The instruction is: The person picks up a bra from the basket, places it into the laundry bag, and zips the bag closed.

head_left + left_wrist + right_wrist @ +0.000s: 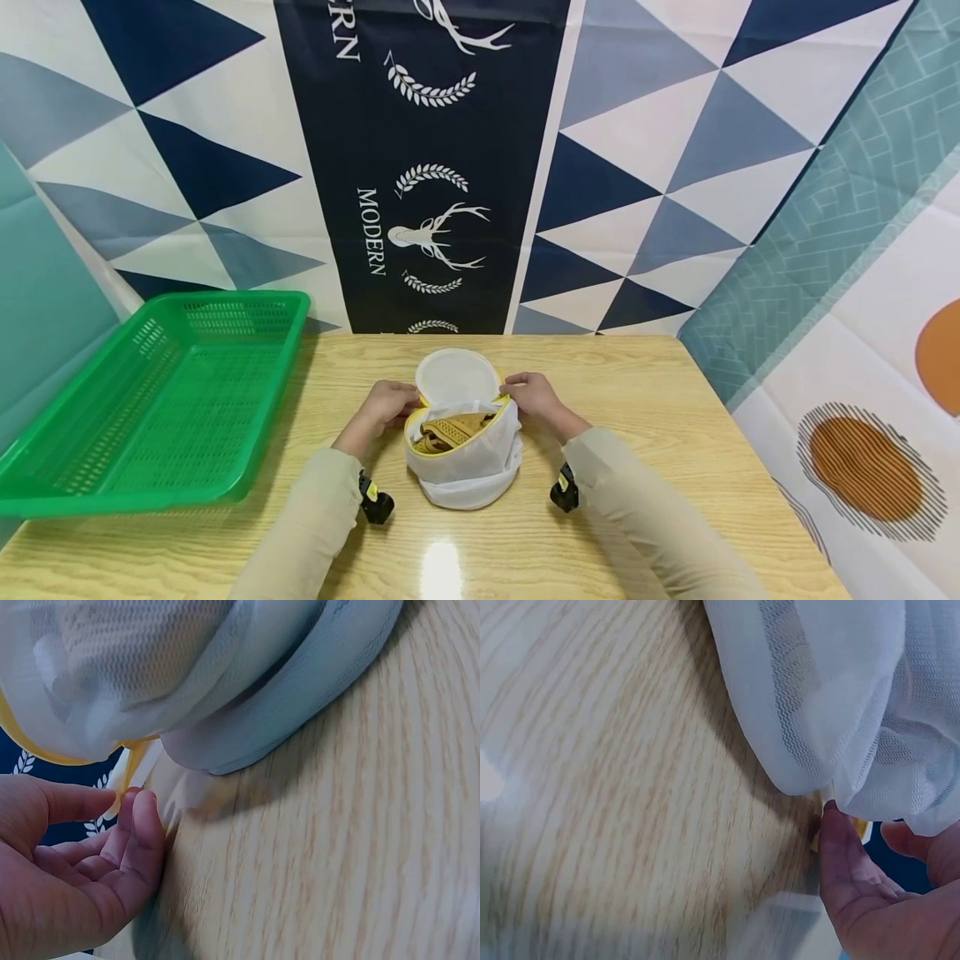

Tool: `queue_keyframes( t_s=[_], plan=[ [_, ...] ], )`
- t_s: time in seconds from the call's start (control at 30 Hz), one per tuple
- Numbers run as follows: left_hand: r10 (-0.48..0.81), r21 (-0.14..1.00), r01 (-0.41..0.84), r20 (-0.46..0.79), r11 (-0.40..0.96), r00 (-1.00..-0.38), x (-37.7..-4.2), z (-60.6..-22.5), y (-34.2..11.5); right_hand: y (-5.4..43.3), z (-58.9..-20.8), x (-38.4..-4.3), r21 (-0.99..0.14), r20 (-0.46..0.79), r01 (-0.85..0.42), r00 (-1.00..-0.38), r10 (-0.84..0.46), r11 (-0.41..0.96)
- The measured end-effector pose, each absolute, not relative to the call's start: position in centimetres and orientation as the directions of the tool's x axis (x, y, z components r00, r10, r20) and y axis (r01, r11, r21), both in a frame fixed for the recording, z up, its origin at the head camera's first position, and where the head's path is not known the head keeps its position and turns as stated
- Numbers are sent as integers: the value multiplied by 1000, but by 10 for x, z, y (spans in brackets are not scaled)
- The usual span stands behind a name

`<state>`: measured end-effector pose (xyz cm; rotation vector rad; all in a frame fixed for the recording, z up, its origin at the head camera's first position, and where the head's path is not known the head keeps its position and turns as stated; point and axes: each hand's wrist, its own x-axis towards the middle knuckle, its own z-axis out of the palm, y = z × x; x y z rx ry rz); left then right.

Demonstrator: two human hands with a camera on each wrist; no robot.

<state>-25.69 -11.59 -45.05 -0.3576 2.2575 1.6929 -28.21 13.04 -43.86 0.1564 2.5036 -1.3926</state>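
Note:
A white mesh laundry bag (468,467) with yellow edging stands on the table, its round lid flap (457,377) folded back toward the wall. Inside lies a tan item (450,431) with a perforated surface; mesh hides much of it, so its kind is unclear. My left hand (392,402) is at the left side of the lid's hinge. In the left wrist view, its thumb and fingertips pinch the yellow edging (129,769). Opposite, my right hand (534,392) grips the right edge of the lid. Bag fabric partly covers those fingertips in the right wrist view.
A large green plastic basket (258,417) with slotted walls stands at the left of the wooden table (637,392). Patterned cloth (637,167) hangs behind the table and along its sides. Each wrist wears a small black camera (375,504).

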Motion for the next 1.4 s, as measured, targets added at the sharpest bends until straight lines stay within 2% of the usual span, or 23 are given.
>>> queue_keyframes(
  t_s=[0.27,0.6,1.4],
  plan=[
    [-19,898,-363,-370,250,-929,-257,-451,-115,128,-442,-283,-837,-306,263,-952,-11,480],
    [-24,911,-340,-344,232,-939,-259,-453,-117,127,-437,-284,-881,-356,336,-934,0,334],
    [-29,925,-312,-314,215,-949,-259,-451,-114,132,-428,-281,-892,-316,287,-948,-28,349]
  ],
)
